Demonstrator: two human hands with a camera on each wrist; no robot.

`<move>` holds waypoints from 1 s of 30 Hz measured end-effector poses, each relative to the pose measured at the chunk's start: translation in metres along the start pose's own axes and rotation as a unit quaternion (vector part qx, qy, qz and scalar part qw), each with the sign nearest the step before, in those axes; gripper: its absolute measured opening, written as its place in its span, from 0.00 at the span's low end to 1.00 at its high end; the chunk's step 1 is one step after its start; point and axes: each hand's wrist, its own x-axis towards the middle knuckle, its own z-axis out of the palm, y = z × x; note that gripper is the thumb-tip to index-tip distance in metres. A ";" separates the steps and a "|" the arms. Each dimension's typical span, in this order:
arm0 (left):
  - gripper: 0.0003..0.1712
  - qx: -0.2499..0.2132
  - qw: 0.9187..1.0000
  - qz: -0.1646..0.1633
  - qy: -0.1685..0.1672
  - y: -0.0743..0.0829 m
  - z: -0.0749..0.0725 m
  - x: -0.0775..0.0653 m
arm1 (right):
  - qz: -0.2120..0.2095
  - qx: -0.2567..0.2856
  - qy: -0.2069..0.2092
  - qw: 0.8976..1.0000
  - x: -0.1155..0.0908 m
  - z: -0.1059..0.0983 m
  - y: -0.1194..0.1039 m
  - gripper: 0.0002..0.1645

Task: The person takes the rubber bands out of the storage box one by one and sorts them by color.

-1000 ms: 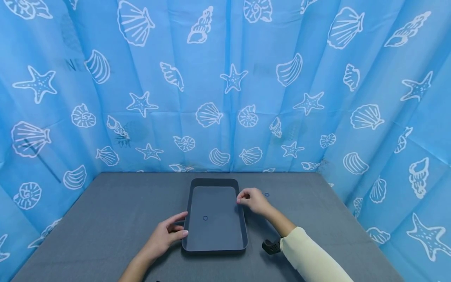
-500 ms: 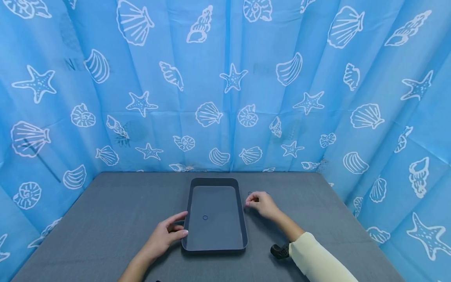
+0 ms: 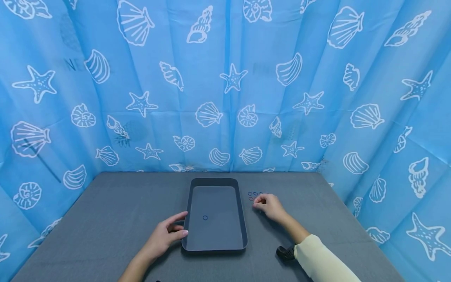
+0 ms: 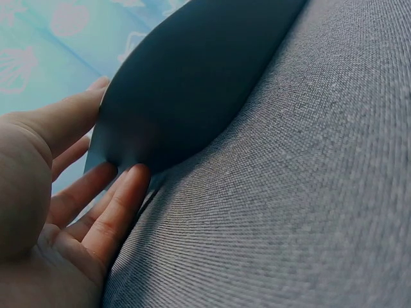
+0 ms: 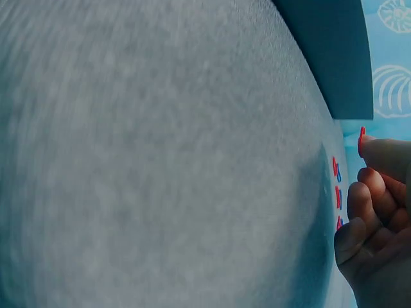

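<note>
A grey rectangular tray [image 3: 215,247] lies on the cloth-covered table, with one small blue ring [image 3: 205,217] inside. At the tray's left side my left hand [image 3: 163,237] touches the wall and rim with thumb and relaxed fingers; the left wrist view shows these fingers [image 4: 125,199] against the outer wall. To the right of the tray, just above the table, is my right hand [image 3: 271,206]. It pinches a small red ring [image 5: 361,141] at its fingertips. Beside it lie several small blue rings [image 3: 255,194] and red rings [image 3: 251,198], partly hidden by the hand.
Grey cloth [image 3: 134,203] covers the table on both sides of the tray. A blue curtain [image 3: 225,129] with white shell prints stands behind and around it. A black device [image 3: 285,253] is strapped at my right wrist, by a pale yellow sleeve [image 3: 322,258].
My right hand has moved right, from the tray's right rim to the table beside it, uncovering several of the rings there. The left hand, the tray and the blue ring inside stay where they were.
</note>
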 end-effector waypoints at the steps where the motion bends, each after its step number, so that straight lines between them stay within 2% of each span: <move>1: 0.35 0.001 1.000 0.000 0.000 0.000 0.000 0.000 | 0.004 -0.001 0.003 1.000 0.000 0.000 0.002 0.05; 17: 0.34 -0.012 1.000 0.004 -0.014 0.004 0.001 -0.002 | 0.031 -0.029 0.045 0.998 0.004 -0.012 0.021 0.05; 30: 0.35 -0.008 1.000 0.008 -0.012 0.004 0.000 -0.003 | 0.055 -0.050 0.058 0.996 0.009 -0.021 0.029 0.05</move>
